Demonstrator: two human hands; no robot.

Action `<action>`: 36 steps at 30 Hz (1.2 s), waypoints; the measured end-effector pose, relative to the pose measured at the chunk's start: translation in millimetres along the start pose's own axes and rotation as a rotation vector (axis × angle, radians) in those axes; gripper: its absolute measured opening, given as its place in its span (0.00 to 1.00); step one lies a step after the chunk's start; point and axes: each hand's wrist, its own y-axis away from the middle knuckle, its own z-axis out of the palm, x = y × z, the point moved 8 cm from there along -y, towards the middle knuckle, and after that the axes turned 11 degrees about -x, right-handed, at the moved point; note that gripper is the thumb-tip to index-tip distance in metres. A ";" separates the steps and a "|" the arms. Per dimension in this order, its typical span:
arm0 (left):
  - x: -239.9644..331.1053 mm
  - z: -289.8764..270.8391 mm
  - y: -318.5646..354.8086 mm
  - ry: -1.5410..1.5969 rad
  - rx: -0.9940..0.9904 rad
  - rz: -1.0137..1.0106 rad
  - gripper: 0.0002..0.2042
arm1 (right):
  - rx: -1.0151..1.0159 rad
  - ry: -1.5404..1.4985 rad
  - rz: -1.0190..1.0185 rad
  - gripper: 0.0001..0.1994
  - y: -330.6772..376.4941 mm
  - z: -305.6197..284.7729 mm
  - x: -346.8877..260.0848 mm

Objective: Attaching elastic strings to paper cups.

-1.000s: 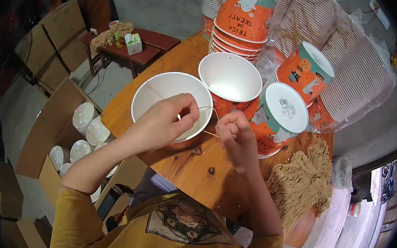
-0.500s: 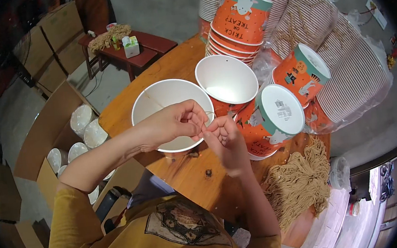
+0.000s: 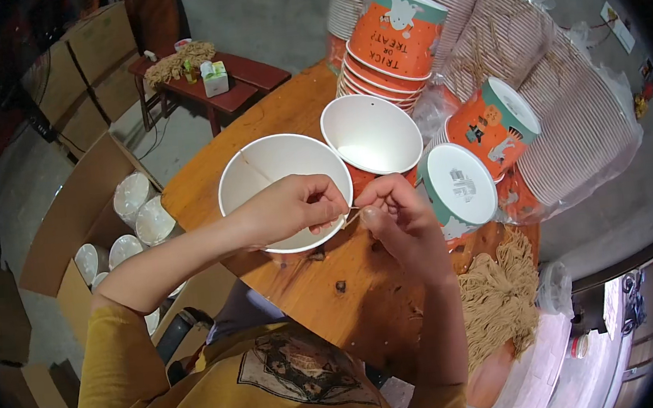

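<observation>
A white-lined paper bucket (image 3: 243, 184) stands in front of me, with a thin tan cord (image 3: 256, 166) lying along its far-left inner wall. Over its near-right rim, my left hand (image 3: 307, 206) pinches a cord end, its fingers closed. Just right of it, my right hand (image 3: 404, 220) is closed in a pinch on the same piece, and a short stretch of cord (image 3: 354, 213) shows between the fingertips. Whether this cord passes through the bucket wall is hidden by the hands. A second bucket (image 3: 371, 134) with a small hole near its far rim sits behind, mouth toward me.
Upside-down orange and green buckets (image 3: 461, 184) stand right of my hands, with a taller stack (image 3: 394, 39) behind. Wrapped bucket stacks (image 3: 576, 128) lean at the far right. Tan cord bundles (image 3: 502, 297) hang over the wooden table (image 3: 319, 298). A carton (image 3: 57, 235) holds buckets at left.
My right hand has drawn a little to the right, away from the left, so the fingertips are apart with cord showing between them. My left hand has shifted slightly right and down.
</observation>
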 end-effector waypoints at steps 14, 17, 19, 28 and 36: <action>-0.5 3.6 -5.5 0.063 0.047 0.029 0.08 | -0.062 0.227 -0.196 0.04 -13.5 11.4 -9.5; -1.5 6.6 -4.7 0.155 0.031 0.009 0.07 | -0.027 0.257 -0.186 0.04 -15.9 8.3 -12.3; -4.3 6.3 -4.8 0.182 0.024 -0.003 0.07 | 0.075 0.270 -0.121 0.04 -19.2 0.0 -8.4; -9.9 15.3 -6.9 0.293 -0.075 -0.060 0.08 | 0.278 0.432 -0.064 0.02 -12.6 -22.4 16.9; -9.9 13.7 -10.3 0.288 -0.084 -0.059 0.07 | 0.191 0.438 -0.180 0.04 9.1 -10.1 9.9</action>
